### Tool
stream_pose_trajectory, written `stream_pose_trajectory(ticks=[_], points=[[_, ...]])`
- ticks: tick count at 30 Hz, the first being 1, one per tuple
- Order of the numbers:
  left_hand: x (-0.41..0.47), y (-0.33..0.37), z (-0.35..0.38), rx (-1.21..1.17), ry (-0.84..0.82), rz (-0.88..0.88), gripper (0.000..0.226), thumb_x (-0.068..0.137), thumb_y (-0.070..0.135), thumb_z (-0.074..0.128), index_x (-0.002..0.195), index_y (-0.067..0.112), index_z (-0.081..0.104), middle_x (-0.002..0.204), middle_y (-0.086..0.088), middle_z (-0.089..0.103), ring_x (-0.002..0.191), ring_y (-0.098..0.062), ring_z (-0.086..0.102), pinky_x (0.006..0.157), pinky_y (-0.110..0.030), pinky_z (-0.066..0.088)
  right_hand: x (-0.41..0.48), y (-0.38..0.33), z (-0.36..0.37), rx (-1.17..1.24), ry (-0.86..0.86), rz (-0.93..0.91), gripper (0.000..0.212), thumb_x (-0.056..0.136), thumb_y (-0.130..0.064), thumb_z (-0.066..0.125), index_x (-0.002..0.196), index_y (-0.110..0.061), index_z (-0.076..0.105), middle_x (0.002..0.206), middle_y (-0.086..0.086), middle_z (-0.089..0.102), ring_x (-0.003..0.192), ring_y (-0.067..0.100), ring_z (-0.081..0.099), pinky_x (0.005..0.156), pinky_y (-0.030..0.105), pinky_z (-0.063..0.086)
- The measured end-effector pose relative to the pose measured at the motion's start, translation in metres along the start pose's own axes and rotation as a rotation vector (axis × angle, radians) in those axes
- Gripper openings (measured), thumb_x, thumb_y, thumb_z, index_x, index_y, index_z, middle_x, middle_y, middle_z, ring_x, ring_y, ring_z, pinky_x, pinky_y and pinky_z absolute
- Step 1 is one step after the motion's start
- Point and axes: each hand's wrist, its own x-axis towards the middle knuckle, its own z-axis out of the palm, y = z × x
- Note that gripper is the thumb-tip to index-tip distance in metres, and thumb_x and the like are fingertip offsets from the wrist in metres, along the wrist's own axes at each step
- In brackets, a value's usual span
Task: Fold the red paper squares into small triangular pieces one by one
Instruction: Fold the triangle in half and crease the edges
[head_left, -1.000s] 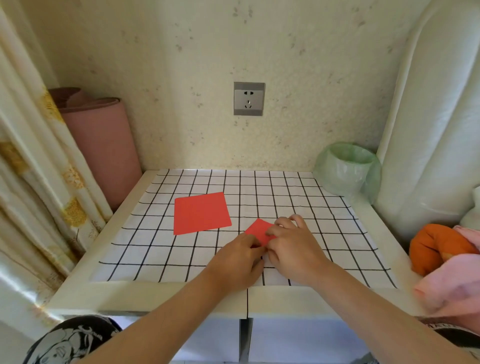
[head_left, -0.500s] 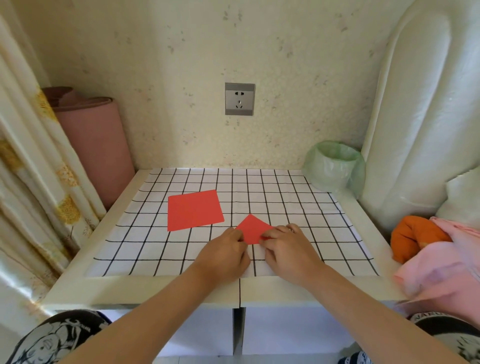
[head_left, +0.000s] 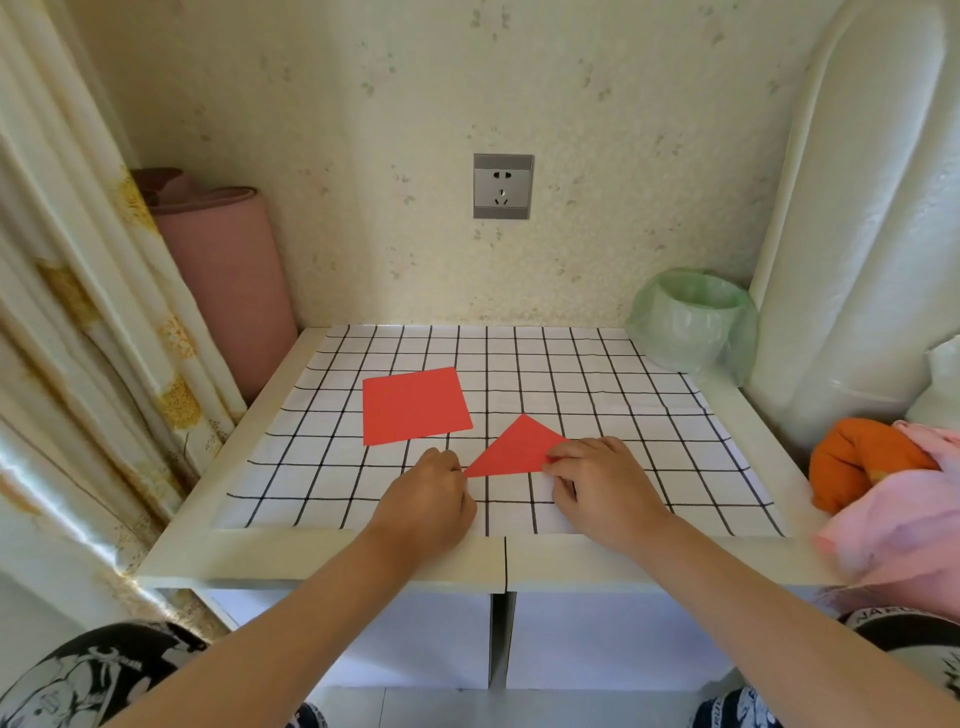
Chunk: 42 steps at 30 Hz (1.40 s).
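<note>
While left hand (head_left: 431, 499) and right hand (head_left: 602, 483) pinch red triangle (head_left: 514, 449) corners, 1 red square (head_left: 413, 405) near, shorts (head_left: 893, 626) maybe "NARU"

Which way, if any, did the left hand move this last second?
Yes, leftward: left hand was in line with the table seam before, now sits left of it at the red triangle's corner.

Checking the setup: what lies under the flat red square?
The red square lies on the checked cloth over the white table. Whether more sheets lie beneath it is hidden.
</note>
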Motion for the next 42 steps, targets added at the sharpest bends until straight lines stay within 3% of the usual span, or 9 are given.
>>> stream_pose_trajectory(ticks=[5, 10, 13, 15, 18, 25, 29, 32, 42], points=[[-0.004, -0.005, 0.002, -0.002, -0.027, -0.09, 0.03, 0.098, 0.023, 0.04, 0.11, 0.013, 0.066, 0.109, 0.002, 0.057, 0.101, -0.014, 0.051, 0.081, -0.023, 0.047, 0.0, -0.002, 0.0, 0.002, 0.005, 0.013, 0.031, 0.082, -0.025, 0.052, 0.096, -0.024, 0.079, 0.107, -0.01, 0.072, 0.093, 0.019, 0.066, 0.088, 0.038, 0.048], [0.009, 0.002, -0.012, -0.019, 0.013, -0.213, 0.019, 0.092, 0.022, 0.048, 0.095, 0.008, 0.061, 0.098, -0.007, 0.057, 0.089, -0.022, 0.051, 0.075, -0.03, 0.045, -0.001, -0.005, -0.002, -0.004, -0.017, 0.024, 0.028, 0.083, -0.024, 0.053, 0.095, -0.022, 0.078, 0.105, -0.009, 0.072, 0.092, 0.02, 0.065, 0.088, 0.038, 0.047], [0.019, 0.008, -0.01, -0.049, 0.155, 0.04, 0.03, 0.092, 0.014, 0.049, 0.117, 0.003, 0.063, 0.12, -0.009, 0.061, 0.115, -0.024, 0.054, 0.094, -0.035, 0.051, 0.001, -0.007, -0.002, -0.016, -0.043, 0.033, 0.034, 0.085, -0.028, 0.044, 0.09, -0.023, 0.077, 0.102, -0.01, 0.07, 0.091, 0.02, 0.063, 0.088, 0.037, 0.044], [0.025, 0.02, -0.001, -0.091, 0.106, 0.224, 0.04, 0.091, 0.014, 0.048, 0.127, 0.002, 0.06, 0.132, -0.012, 0.058, 0.123, -0.026, 0.054, 0.098, -0.035, 0.05, 0.002, -0.009, -0.001, -0.001, -0.048, 0.04, 0.041, 0.085, -0.033, 0.037, 0.09, -0.024, 0.076, 0.101, -0.011, 0.069, 0.092, 0.019, 0.062, 0.088, 0.036, 0.043], [0.029, 0.037, 0.017, -0.106, -0.029, 0.298, 0.039, 0.094, 0.019, 0.042, 0.124, 0.007, 0.063, 0.128, -0.008, 0.061, 0.119, -0.022, 0.055, 0.092, -0.032, 0.048, 0.002, -0.007, 0.001, 0.026, -0.041, 0.047, 0.046, 0.085, -0.035, 0.033, 0.092, -0.024, 0.077, 0.101, -0.01, 0.068, 0.093, 0.018, 0.061, 0.089, 0.037, 0.044], [0.039, 0.043, 0.033, 0.039, 0.037, 0.358, 0.03, 0.084, 0.03, 0.037, 0.087, 0.011, 0.06, 0.083, -0.006, 0.054, 0.079, -0.024, 0.05, 0.064, -0.037, 0.047, -0.005, 0.002, -0.004, -0.074, -0.071, 0.088, 0.042, 0.089, -0.033, 0.036, 0.098, -0.026, 0.076, 0.111, -0.007, 0.069, 0.113, 0.019, 0.059, 0.106, 0.04, 0.033], [0.044, 0.051, 0.032, 0.123, 0.01, 0.348, 0.041, 0.091, 0.044, 0.037, 0.116, 0.024, 0.061, 0.092, -0.004, 0.051, 0.086, -0.023, 0.047, 0.066, -0.03, 0.036, -0.011, 0.01, -0.011, -0.113, -0.068, 0.137, 0.043, 0.089, -0.034, 0.034, 0.096, -0.03, 0.076, 0.112, -0.011, 0.07, 0.111, 0.017, 0.059, 0.104, 0.04, 0.038], [0.05, 0.06, 0.028, 0.209, -0.065, 0.33, 0.05, 0.096, 0.055, 0.029, 0.142, 0.04, 0.041, 0.108, -0.005, 0.048, 0.102, -0.024, 0.043, 0.074, -0.032, 0.034, -0.014, 0.018, -0.016, -0.113, -0.075, 0.204, 0.046, 0.086, -0.036, 0.033, 0.1, -0.03, 0.077, 0.116, -0.007, 0.072, 0.114, 0.018, 0.062, 0.101, 0.04, 0.041], [0.058, 0.072, 0.027, 0.341, -0.154, 0.308, 0.058, 0.095, 0.066, 0.022, 0.148, 0.044, 0.028, 0.133, -0.011, 0.043, 0.122, -0.032, 0.039, 0.091, -0.038, 0.043, -0.018, 0.033, -0.031, -0.229, -0.17, 0.359, 0.035, 0.093, -0.033, 0.041, 0.098, -0.029, 0.075, 0.11, -0.008, 0.07, 0.109, 0.018, 0.059, 0.099, 0.037, 0.039]])
